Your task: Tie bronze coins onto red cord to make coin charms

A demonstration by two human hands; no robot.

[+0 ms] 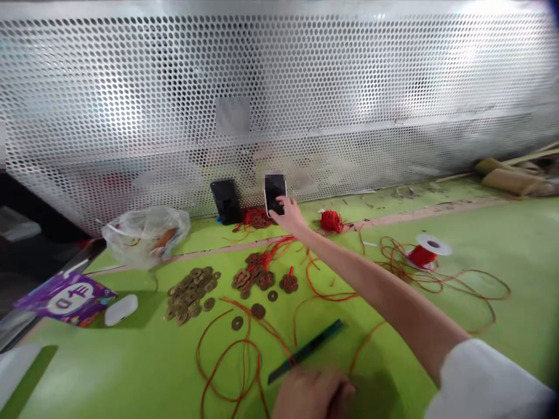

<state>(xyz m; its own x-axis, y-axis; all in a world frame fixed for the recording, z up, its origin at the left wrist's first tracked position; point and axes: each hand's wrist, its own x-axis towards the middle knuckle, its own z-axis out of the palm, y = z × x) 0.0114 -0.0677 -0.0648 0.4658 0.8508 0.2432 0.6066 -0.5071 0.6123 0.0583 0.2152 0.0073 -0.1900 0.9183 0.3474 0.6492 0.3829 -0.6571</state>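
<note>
My right hand (289, 213) is stretched far forward, its fingers out and touching the lower edge of a white-rimmed phone (275, 192) that leans on the perforated metal wall. A second, black phone (226, 201) leans just to its left. My left hand (312, 393) is at the bottom edge of the view, curled over the near end of a dark green ruler (314, 344) lying on the green table (480, 244). Loose red cord (227, 355) loops around the ruler. Piles of brass coins (191, 294) and coins tied with red cord (262, 276) lie between my hands.
A spool of red cord (425, 251) with loose loops lies at the right, and a red cord ball (332, 220) near the wall. At the left are a clear plastic bag (146, 234), a purple packet (67, 297) and a white case (121, 309). Bamboo-like sticks (515, 174) lie far right.
</note>
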